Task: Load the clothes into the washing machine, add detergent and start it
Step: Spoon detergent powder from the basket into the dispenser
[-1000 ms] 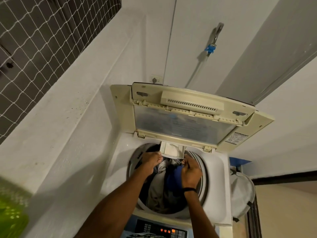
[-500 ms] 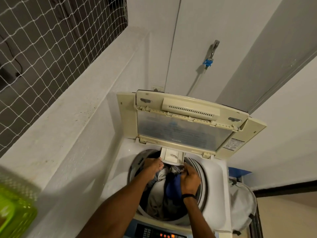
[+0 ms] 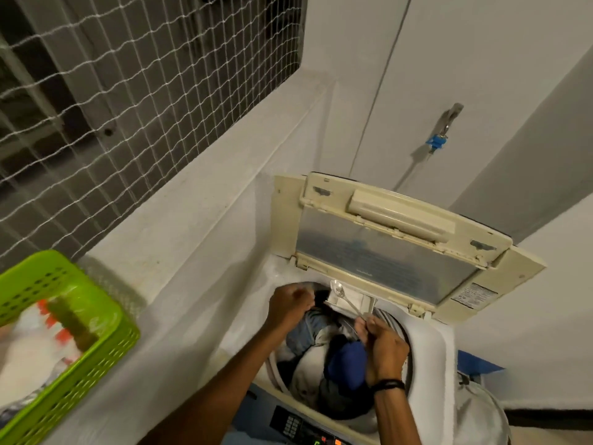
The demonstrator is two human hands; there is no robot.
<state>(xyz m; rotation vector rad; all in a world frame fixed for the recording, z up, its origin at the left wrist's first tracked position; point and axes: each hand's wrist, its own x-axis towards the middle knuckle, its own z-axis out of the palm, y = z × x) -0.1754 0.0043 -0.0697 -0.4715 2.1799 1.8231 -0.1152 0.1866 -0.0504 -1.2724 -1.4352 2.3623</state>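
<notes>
The top-loading washing machine (image 3: 426, 342) stands with its cream lid (image 3: 385, 248) folded up. Its drum holds clothes (image 3: 308, 370) in blue, grey and white. A small white detergent drawer (image 3: 353, 298) juts out at the drum's back rim. My right hand (image 3: 382, 348) is over the drum, pinching the handle of a metal spoon (image 3: 345, 298) whose bowl points at the drawer. A dark blue thing sits under that hand. My left hand (image 3: 290, 303) is fisted at the drum's back left rim, beside the drawer; what it holds is hidden.
A green plastic basket (image 3: 80, 358) with packets inside sits on the white ledge (image 3: 179, 252) at left. A netted window (image 3: 128, 91) is above it. A tap with a blue fitting (image 3: 438, 141) hangs on the wall behind. The control panel (image 3: 298, 427) shows at the bottom.
The view has swung left and down, bringing the green basket into sight. My right hand has risen a little and a spoon now shows in it, pointing at the drawer.
</notes>
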